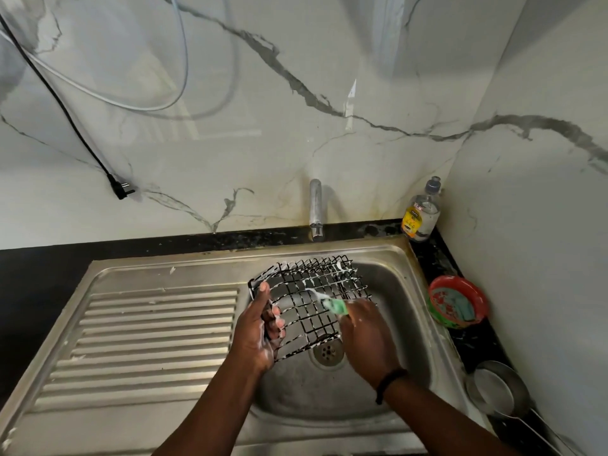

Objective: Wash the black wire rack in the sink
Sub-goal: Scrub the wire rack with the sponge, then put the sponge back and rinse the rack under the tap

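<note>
Sink (184,327): my landmark, a steel sink with a ribbed drainboard on its left side and the basin on its right.
Tap (316,209): behind the basin on the wall; I see no water running from it.
Black wire rack (316,301): held tilted over the basin, above the drain, with white foam on many wires.
Left hand (260,330): at the rack's left edge, beside the drainboard; my fingers are curled through the wires and grip the frame.
Right hand (365,337): over the basin's right half; fingers closed around a green scrubber (335,307), which presses on the rack's grid.
Red bowl (458,302): on the dark counter just right of the sink.
Soap bottle (422,210): at the sink's back right corner.
Step in hand: I judge this is the scrubbing step, soap already spread.
Next move: I think I must turn the rack to reach the unscrubbed sides, keeping the left grip firm because wet wires slip, then open the tap for rinsing.
</note>
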